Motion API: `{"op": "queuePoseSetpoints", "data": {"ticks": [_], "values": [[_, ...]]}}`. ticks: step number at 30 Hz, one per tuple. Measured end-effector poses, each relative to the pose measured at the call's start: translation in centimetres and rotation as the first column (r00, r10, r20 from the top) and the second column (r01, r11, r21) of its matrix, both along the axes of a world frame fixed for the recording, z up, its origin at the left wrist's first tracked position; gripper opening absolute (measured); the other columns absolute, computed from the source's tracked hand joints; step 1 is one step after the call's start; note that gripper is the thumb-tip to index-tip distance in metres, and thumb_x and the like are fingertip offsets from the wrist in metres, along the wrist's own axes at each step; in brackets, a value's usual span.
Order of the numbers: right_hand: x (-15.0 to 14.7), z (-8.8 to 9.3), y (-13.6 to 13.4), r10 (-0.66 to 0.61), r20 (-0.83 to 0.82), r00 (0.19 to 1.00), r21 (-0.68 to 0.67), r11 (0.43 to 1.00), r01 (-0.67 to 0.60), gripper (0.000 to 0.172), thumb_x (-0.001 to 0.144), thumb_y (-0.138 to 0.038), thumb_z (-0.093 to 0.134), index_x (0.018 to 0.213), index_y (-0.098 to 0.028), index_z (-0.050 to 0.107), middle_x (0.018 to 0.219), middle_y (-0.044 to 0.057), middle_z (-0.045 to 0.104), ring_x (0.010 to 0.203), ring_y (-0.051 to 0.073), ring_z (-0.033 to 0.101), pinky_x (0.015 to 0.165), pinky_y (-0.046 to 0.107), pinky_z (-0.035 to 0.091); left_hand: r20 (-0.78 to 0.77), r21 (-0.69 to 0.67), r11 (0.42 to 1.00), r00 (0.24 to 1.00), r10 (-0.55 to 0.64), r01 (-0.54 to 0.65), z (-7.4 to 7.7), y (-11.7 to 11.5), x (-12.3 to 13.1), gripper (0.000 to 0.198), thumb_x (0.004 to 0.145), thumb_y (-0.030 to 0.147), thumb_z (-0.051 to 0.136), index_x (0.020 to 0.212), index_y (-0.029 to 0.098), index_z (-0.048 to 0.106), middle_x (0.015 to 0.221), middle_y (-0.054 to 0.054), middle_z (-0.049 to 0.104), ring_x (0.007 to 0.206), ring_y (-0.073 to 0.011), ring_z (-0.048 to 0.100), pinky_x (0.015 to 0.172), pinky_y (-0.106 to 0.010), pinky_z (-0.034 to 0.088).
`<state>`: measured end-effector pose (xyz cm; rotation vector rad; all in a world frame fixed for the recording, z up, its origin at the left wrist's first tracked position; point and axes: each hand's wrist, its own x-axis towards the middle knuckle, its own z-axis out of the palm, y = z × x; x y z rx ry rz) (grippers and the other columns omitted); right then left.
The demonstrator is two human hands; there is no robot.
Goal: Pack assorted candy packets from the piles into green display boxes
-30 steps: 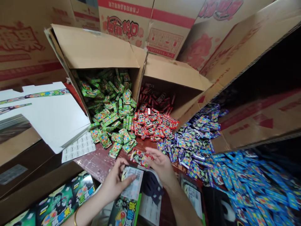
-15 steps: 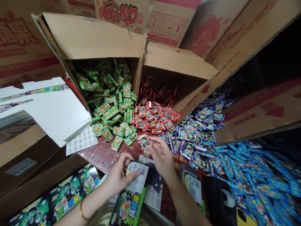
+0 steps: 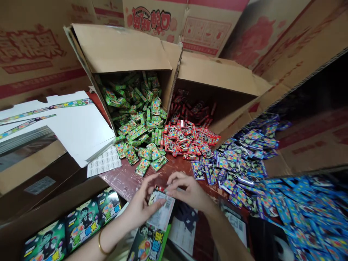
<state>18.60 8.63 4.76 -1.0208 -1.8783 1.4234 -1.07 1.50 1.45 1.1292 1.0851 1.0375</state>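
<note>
Candy box [image 3: 148, 237] in black and green slants in a person's left hand [image 3: 143, 204], as seen from the head camera, its long axis running away from the body and a little to the right. The thumb lies across a white barcode label [image 3: 162, 217], the fingers curled behind the box's left edge. At the far end of the box, just left of the right fingertips, shows a sliver of red, apparently a candy packet [image 3: 159, 188]; it lies between both hands, nearest the right hand [image 3: 185, 188], whose thumb and fingers are pinched narrow on it. The packet is too covered for its long axis to be told.

Beyond the hands, green packets [image 3: 144, 127] and red packets [image 3: 187, 139] spill from tipped cartons onto a dark red table [image 3: 123, 177], with purple packets [image 3: 236, 163] and blue packets [image 3: 307, 214] heaped to the right.

Yellow and blue lettering on the held box includes "糖果", or candy, matched on the row of printed boxes [image 3: 84, 221] at lower left. A brown carton [image 3: 62, 54] behind carries "糖果" in large red type. Bold characters on the back carton [image 3: 176, 29] and the fine print on the label cannot be read safely.
</note>
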Motion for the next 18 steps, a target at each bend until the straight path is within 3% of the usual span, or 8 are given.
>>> {"op": "queuePoseSetpoints", "data": {"ticks": [2,4,7,10,14,16,18], "values": [[-1.2,0.2,1.1,0.036,0.009,0.999,0.031,0.999,-0.036,0.019,0.071,-0.040,0.076,0.065,-0.022,0.073,0.090,0.005,0.065,0.085,0.021,0.062,0.079,0.036,0.049,-0.065,0.027,0.999,0.997,-0.032,0.034,-0.5,0.0,-0.6,0.022,0.079,0.031,0.068,0.092,0.022,0.052,0.080,0.000,0.060,0.077,-0.0172,0.058,0.068,-0.026,0.044],[-3.4,-0.2,3.0,-0.094,-0.004,0.996,0.059,0.994,0.094,0.020,0.072,-0.041,0.074,0.067,-0.022,0.070,0.089,0.005,0.063,0.086,0.022,0.061,0.080,0.037,0.049,-0.108,0.026,0.999,0.994,-0.028,0.031,-1.1,-0.1,-1.0,0.022,0.080,0.031,0.067,0.081,0.022,0.048,0.072,0.003,0.055,0.071,-0.0151,0.054,0.065,-0.024,0.042],[-7.7,-1.9,6.5,-0.353,0.023,0.935,0.107,0.931,0.349,0.024,0.063,-0.036,0.079,0.074,-0.022,0.065,0.086,0.005,0.060,0.089,0.025,0.058,0.086,0.043,0.047,-0.144,0.047,0.996,0.987,0.077,-0.071,-1.8,-0.2,-1.2,0.027,0.077,0.032,0.070,0.089,0.022,0.047,0.076,0.003,0.054,0.074,-0.0154,0.054,0.069,-0.025,0.042],[-10.3,-4.0,8.7,-0.373,0.029,0.927,0.099,0.924,0.369,0.029,0.056,-0.029,0.083,0.068,-0.021,0.058,0.079,0.003,0.058,0.090,0.026,0.057,0.090,0.046,0.044,-0.077,-0.002,0.990,0.987,0.141,-0.141,-1.8,-0.4,-1.2,0.042,0.077,0.033,0.070,0.106,0.025,0.041,0.089,0.001,0.057,0.080,-0.0169,0.057,0.073,-0.027,0.044],[-7.7,-4.7,7.3,-0.333,-0.042,0.942,-0.028,0.943,0.332,0.023,0.076,-0.038,0.067,0.084,-0.021,0.054,0.083,0.003,0.062,0.076,0.020,0.063,0.071,0.037,0.053,0.010,-0.072,0.980,0.983,0.185,-0.184,-1.6,-0.1,-1.5,0.049,0.077,0.032,0.070,0.111,0.026,0.035,0.090,0.001,0.060,0.082,-0.0180,0.060,0.075,-0.029,0.047],[-5.0,-4.0,5.3,-0.305,-0.174,0.936,-0.250,0.933,0.257,0.026,0.084,-0.044,0.058,0.096,-0.022,0.051,0.087,0.003,0.065,0.071,0.018,0.067,0.064,0.034,0.055,-0.009,-0.056,0.981,0.983,0.186,-0.186,-1.7,0.1,-1.6,0.048,0.076,0.032,0.071,0.109,0.026,0.037,0.091,0.001,0.060,0.085,-0.0183,0.060,0.078,-0.029,0.046],[-2.8,-2.9,3.0,-0.348,-0.314,0.883,-0.465,0.867,0.176,0.034,0.082,-0.046,0.062,0.105,-0.023,0.052,0.088,0.002,0.067,0.070,0.018,0.069,0.063,0.031,0.055,-0.017,-0.034,0.988,0.989,0.148,-0.149,-1.8,0.4,-1.3,0.046,0.075,0.031,0.071,0.107,0.025,0.038,0.093,0.000,0.060,0.088,-0.0185,0.060,0.080,-0.030,0.046]]}}
